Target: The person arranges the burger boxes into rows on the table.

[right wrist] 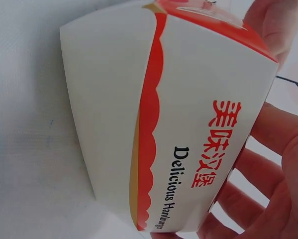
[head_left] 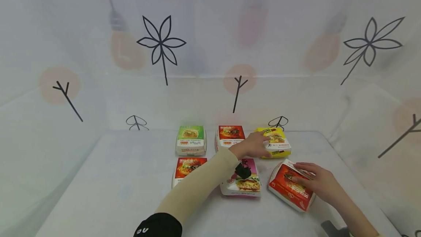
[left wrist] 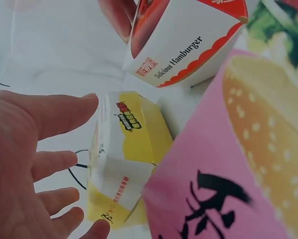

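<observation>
My left hand (head_left: 254,145) reaches across to the yellow box (head_left: 275,142) at the back right of the surface (head_left: 108,189), its fingers (left wrist: 49,164) spread and straight, just touching the box's side. My right hand (head_left: 317,182) rests on the red box (head_left: 289,187), tilted at the front right, with fingers (right wrist: 283,134) curled round its edge; a pink box (head_left: 243,184) lies just beside it.
</observation>
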The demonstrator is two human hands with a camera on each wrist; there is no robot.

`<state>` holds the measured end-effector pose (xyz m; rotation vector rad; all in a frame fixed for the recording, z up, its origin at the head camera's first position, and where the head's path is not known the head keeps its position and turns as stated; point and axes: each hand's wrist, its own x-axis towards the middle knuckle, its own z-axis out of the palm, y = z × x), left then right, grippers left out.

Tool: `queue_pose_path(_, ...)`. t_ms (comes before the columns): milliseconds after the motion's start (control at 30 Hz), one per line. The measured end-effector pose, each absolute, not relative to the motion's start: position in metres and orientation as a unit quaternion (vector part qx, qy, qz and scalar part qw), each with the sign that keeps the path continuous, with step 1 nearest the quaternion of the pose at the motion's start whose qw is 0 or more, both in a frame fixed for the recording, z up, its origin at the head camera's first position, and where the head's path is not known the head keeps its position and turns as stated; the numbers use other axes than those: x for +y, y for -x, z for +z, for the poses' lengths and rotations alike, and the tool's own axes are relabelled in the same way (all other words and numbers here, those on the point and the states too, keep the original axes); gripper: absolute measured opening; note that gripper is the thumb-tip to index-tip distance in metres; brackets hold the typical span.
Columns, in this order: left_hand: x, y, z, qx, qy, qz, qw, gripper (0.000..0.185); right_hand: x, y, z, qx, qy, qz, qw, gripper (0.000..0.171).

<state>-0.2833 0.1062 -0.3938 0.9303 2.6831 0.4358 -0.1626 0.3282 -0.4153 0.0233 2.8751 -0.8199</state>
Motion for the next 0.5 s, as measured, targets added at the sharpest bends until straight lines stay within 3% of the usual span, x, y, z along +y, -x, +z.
queue_pose_path(333,0.104,0.269,-0.378,0.896,-0.378,0.203,0.116,0.063,0.331,0.163,-0.416,0.957,-0.005,-0.28,0.08,0.077)
queue_pose_path(500,0.106,0.25,-0.371,0.875,-0.403,0.229,0.142,0.06,0.331,0.163,-0.416,0.956,-0.002,-0.284,0.078,0.076)
